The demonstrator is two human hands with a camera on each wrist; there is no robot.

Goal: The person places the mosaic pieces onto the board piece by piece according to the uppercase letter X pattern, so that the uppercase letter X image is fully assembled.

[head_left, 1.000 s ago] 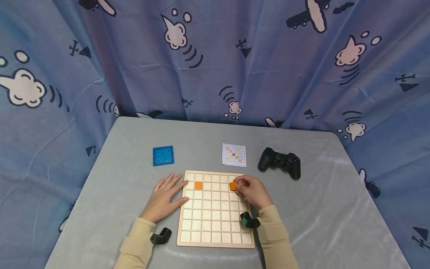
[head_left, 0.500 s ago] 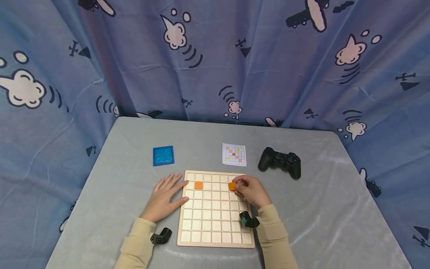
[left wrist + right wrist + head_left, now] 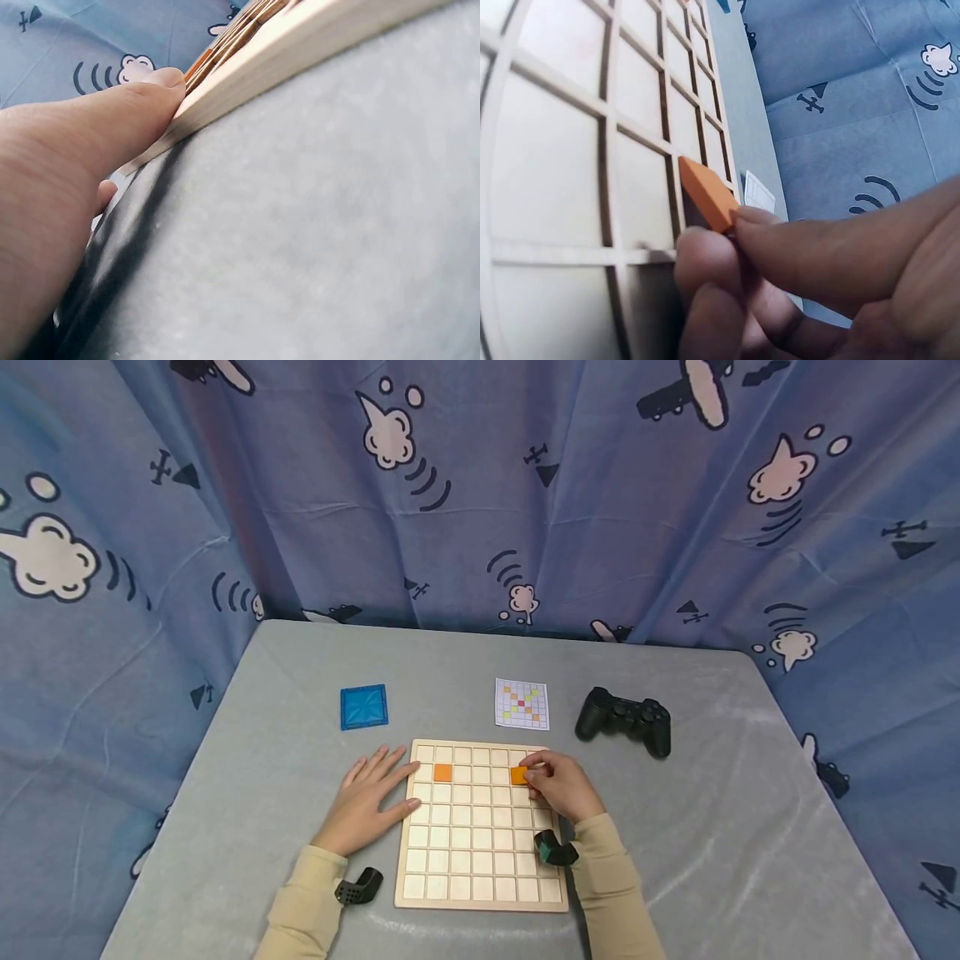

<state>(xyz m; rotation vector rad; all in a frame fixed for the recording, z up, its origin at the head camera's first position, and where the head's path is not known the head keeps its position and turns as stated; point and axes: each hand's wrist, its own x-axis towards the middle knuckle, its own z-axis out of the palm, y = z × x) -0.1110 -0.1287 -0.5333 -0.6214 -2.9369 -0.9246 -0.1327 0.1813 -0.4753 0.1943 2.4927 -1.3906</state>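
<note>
1. Head view: light wooden board, split into square cells by raised ridges, lies flat on the grey counter. Places below are relative to the board.
2. Right hand: over the board's far right part. Grip is pinching one orange tile between thumb and fingers.
3. Held tile: at the board's second row from the far edge, near its right side. Right wrist view has it tilted over a cell, not lying flat. Can't tell whether its low edge touches the ridges.
4. Second orange tile: in the board's second row from the far edge, second column from the left.
5. Left hand: just off the board's left side. Grip is spread, holding nothing; thumb and index tips at the board's left edge. Left wrist view confirms thumb on the rim.
6. Blue square panel: beyond the board's far left corner, apart from it.
7. Printed card with a coloured grid: just past the board's far edge, right of its middle.
8. Black game controller: off the board's far right corner.
9. Blue patterned curtain: hangs well behind the board.
</note>
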